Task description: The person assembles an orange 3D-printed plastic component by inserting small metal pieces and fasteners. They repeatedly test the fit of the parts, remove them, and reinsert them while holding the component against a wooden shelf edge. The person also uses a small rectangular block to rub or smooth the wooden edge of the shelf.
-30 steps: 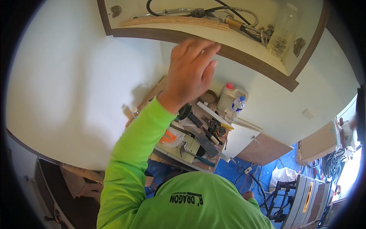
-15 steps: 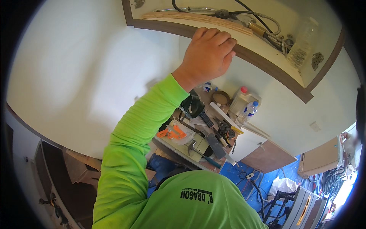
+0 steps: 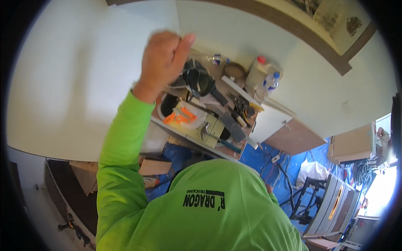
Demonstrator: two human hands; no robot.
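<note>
My left hand (image 3: pixel 163 58) is raised in front of the white wall panel, its fingers curled into a fist and the thumb pointing up. It is slightly blurred, and nothing sticks out of it. Beyond it lies a cluttered worktop holding a black tool (image 3: pixel 199 81) with a strap, orange pieces (image 3: pixel 180 116) on clear plastic, and a hammer (image 3: pixel 220 139). The brown-edged cabinet (image 3: pixel 289 26) is overhead, apart from the hand. My right hand does not show.
A white jug with a red cap (image 3: pixel 261 73) and a clear bottle (image 3: pixel 268 85) stand at the worktop's back, beside a roll of brown tape (image 3: pixel 234 72). Blue sheeting (image 3: pixel 289 180) covers the floor. A grey machine on a black stand (image 3: pixel 326 205) is at right.
My left hand has come off the overhead cabinet's edge and moved left. The view has tipped down, so the cabinet sits higher and more of the worktop shows.
</note>
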